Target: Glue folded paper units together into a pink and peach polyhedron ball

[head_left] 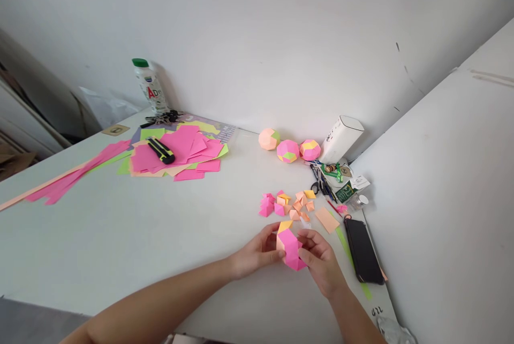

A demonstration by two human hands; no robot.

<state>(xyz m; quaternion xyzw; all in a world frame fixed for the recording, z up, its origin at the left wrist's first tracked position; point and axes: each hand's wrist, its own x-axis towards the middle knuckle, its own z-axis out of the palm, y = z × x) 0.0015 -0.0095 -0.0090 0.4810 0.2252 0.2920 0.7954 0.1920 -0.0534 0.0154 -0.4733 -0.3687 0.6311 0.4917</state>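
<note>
Three finished paper balls (288, 150) sit near the wall. A fourth, the part-built ball (289, 247), hangs just above the surface (160, 237), pinched between the fingers of the left hand (257, 253) and the right hand (321, 261). Loose folded units (289, 204) lie beside it, seemingly not yet added.

Head-worn view, down onto table (120, 237)

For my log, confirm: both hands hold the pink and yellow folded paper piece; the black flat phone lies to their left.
Wrong side: the head view shows the black flat phone to their right; the left hand and right hand do hold the pink and yellow folded paper piece.
</note>
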